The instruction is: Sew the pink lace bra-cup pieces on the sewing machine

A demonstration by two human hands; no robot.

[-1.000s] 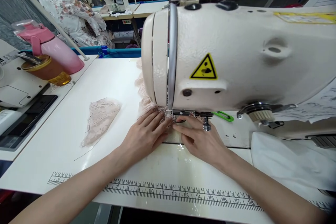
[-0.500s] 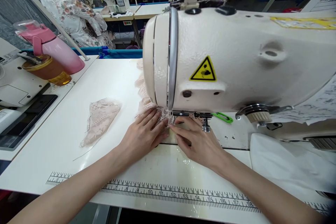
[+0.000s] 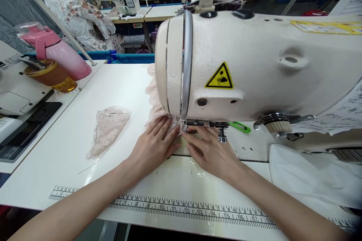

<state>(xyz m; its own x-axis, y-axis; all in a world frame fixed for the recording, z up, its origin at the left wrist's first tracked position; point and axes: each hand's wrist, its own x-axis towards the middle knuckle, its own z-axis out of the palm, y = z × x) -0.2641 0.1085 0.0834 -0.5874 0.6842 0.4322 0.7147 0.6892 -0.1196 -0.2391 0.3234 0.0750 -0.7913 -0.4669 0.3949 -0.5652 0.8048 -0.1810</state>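
Observation:
Pale pink lace fabric (image 3: 156,112) lies bunched under the head of the sewing machine (image 3: 243,52), partly hidden by it. My left hand (image 3: 154,141) rests flat on the near part of the lace, fingers stretched forward and thumb out toward the needle area. On the other side, my right hand (image 3: 210,148) has its fingers extended beside the presser foot, its fingertips at the lace edge and partly covered by metal attachments (image 3: 222,131). A separate lace piece (image 3: 110,128) with a loose thread sits on the table to the left.
Green thread snips (image 3: 240,127) lie behind my right hand. A white cloth (image 3: 311,173) covers the right side. At left stand a pink bottle (image 3: 68,58), an amber cup (image 3: 52,77) and a phone (image 3: 34,128). A printed ruler (image 3: 186,211) runs along the front edge. Another person sits beyond.
The lace edge between my hands has shifted slightly away from me, toward the needle area. My hands stay in nearly the same place.

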